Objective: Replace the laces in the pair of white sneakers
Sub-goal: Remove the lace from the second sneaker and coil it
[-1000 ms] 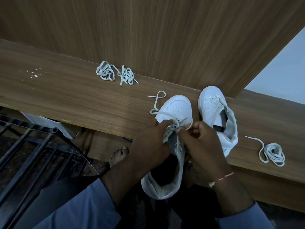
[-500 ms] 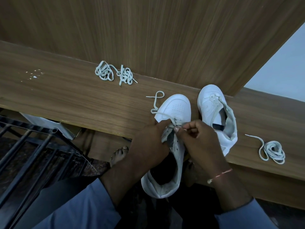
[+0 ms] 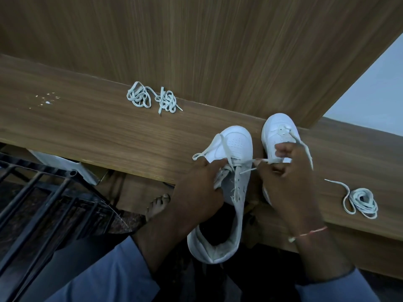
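A white sneaker (image 3: 236,144) lies toe-away across the front edge of the wooden shelf (image 3: 91,131), its heel hanging over my lap. My left hand (image 3: 202,184) grips its left side by the eyelets. My right hand (image 3: 283,177) pinches the white lace (image 3: 260,160) and holds it stretched to the right out of the shoe. The lace's other end (image 3: 218,141) loops over the toe. Behind my right hand stands the second white sneaker (image 3: 277,127), with a lace hanging from it.
Two tangled lace bundles (image 3: 150,100) lie at the back of the shelf by the wooden panel. A coiled lace (image 3: 362,202) rests at the right. Below the shelf are a black metal rack (image 3: 43,203) and a bare foot (image 3: 158,204).
My right hand has drawn the lace out to the right, away from the eyelets. The loose loop left of the toe has been pulled up onto the shoe.
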